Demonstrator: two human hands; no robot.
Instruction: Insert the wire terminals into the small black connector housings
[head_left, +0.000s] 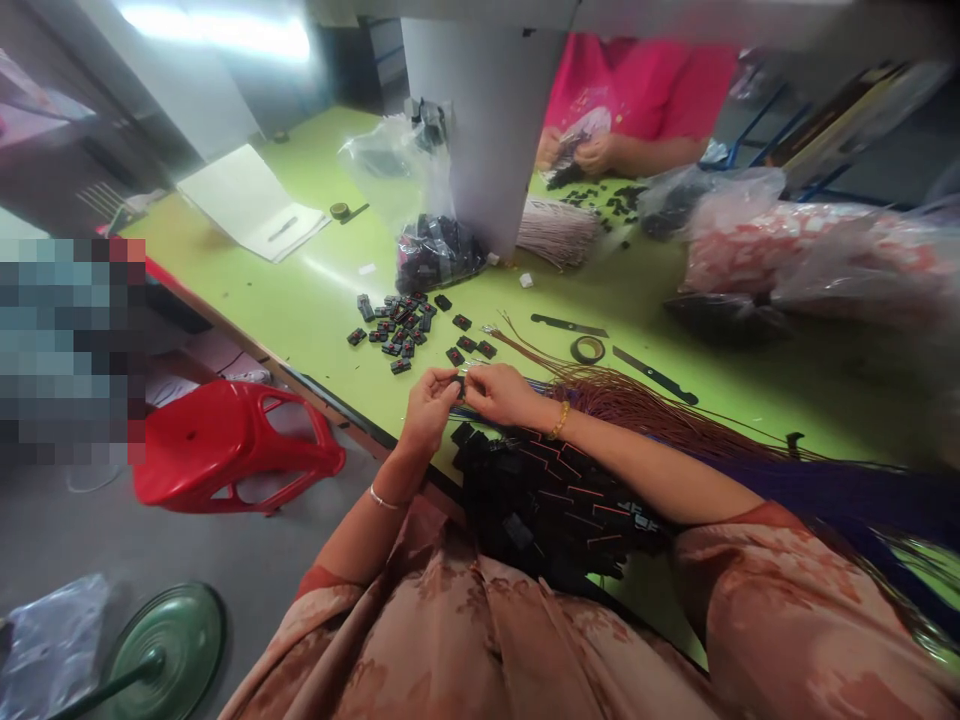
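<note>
Over the green table, my left hand (431, 405) pinches a small black connector (460, 388). My right hand (499, 392) is closed at the same connector, its fingertips touching or nearly touching my left ones; thin wire ends show between them. A pile of black connectors with red parts (401, 325) lies beyond my left hand, with a few loose ones nearer my fingers. Brown wires (600, 390) run under and past my right forearm. Below my wrists, a heap of black connectors with wires (555, 500) lies at the table's near edge.
Beyond my hands are a tape roll (587, 349), two dark blades (655, 376), a plastic bag of black parts (439, 255) and an open notebook (255, 205). A person in pink (637, 90) works across the table (300, 300). A red stool (225, 445) stands at the left.
</note>
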